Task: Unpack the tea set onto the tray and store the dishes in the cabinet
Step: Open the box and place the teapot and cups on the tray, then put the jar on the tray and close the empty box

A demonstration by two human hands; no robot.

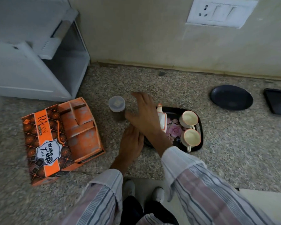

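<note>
My right hand (146, 117) hangs spread wide and empty above the left end of the black floral tray (199, 125) on the speckled counter (225, 151); my left hand (131, 142) rests at the tray's left edge, whether gripping it I cannot tell. On the tray stand a white teapot (162, 118) and two cream cups (188, 119). The opened orange box (58, 137) lies left of it.
</note>
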